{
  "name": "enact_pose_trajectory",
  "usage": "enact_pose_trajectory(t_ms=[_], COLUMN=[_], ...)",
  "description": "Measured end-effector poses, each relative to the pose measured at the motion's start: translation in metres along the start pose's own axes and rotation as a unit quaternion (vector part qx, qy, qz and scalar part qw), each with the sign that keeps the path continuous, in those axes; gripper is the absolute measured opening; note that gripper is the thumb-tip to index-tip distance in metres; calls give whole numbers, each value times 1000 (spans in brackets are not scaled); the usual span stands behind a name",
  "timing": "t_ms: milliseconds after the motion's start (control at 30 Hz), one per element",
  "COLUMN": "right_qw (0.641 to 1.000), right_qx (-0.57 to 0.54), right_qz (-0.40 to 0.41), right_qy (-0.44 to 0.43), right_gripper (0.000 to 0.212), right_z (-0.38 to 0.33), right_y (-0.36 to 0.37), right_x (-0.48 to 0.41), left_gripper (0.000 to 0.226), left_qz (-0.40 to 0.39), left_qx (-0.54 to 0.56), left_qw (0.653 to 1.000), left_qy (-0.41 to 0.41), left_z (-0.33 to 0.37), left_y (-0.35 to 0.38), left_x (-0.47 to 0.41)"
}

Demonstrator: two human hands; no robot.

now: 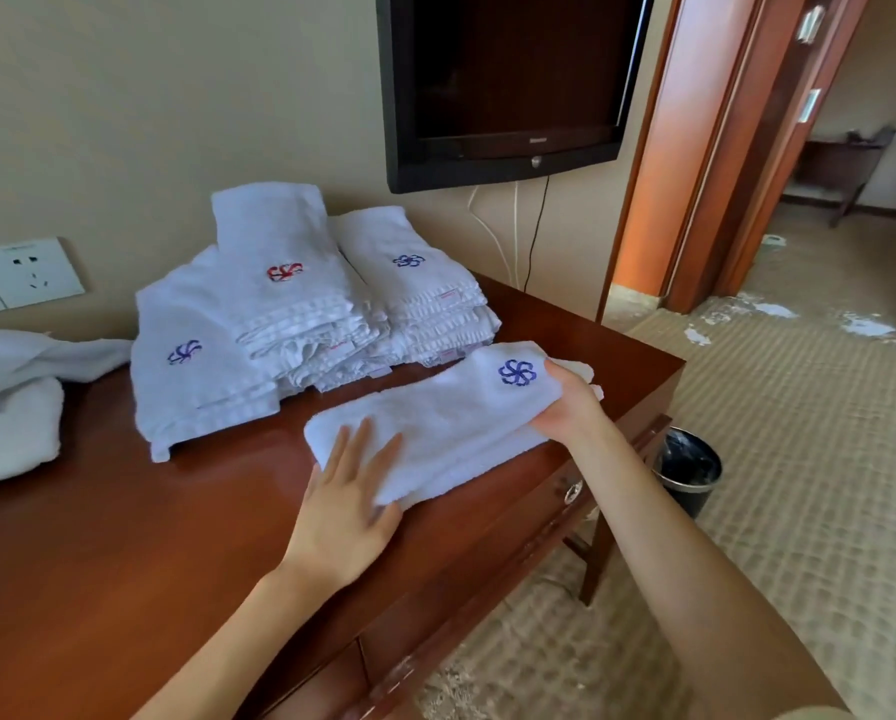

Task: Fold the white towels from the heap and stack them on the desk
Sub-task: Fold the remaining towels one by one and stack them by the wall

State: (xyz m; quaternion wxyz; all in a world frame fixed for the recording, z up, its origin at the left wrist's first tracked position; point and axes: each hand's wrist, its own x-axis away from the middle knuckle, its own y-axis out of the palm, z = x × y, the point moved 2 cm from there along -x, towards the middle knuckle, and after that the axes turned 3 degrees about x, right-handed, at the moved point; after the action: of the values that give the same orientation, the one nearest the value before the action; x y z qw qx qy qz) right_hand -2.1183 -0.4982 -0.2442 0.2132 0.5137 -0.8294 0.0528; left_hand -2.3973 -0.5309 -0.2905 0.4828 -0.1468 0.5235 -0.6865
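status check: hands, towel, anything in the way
Left hand flat, pressing the folded towel. Right hand grips its logo end. Folded stacks just behind on desk, nothing between. Unfolded heap far left.

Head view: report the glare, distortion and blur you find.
Head view: soft daylight, no hard shadows; the glossy desk carries a pale sheen; wide-angle distortion tilts and bows the door frame and television; focus is mildly soft, the towel showing little weave.
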Motion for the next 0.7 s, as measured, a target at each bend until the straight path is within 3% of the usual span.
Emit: enact_pose_trajectory(t_ms=[100, 167, 233, 300, 367, 433, 567, 633, 700], right_qw=[997, 993, 970, 922, 816, 730, 650, 627, 635], right_qx=[-54, -9, 25, 168, 413, 551, 651, 683, 689], right_qz=[59, 114, 213, 269, 285, 214, -1, -76, -93], right_qy=[14, -5, -113, -221, -288, -343, -393, -366, -338], right_gripper=[7, 24, 52, 63, 60, 54, 52, 53, 55], right_z=[-3, -7, -10, -13, -12, -6, 20, 32, 33], right_y=[-17, -29, -36, -34, -27, -6, 55, 73, 72], right_x=[-29, -31, -21, -15, -11, -8, 8, 14, 15], left_gripper=[73, 81, 101, 124, 136, 127, 93, 86, 87], left_qz=[7, 10, 10, -14, -32, -32, -27, -18, -18], left_qx=[10, 25, 63, 101, 137, 159, 41, -4, -12], left_qw=[1000, 999, 991, 974, 960, 956, 966, 966, 967], left_qy=[-7, -36, -114, -202, -242, -244, -254, -256, -253], left_z=[3, 4, 4, 4, 5, 8, 15, 17, 16], left_y=[-3, -4, -6, -10, -14, -15, -8, -4, -4], left_x=[1, 2, 2, 2, 5, 7, 6, 5, 5])
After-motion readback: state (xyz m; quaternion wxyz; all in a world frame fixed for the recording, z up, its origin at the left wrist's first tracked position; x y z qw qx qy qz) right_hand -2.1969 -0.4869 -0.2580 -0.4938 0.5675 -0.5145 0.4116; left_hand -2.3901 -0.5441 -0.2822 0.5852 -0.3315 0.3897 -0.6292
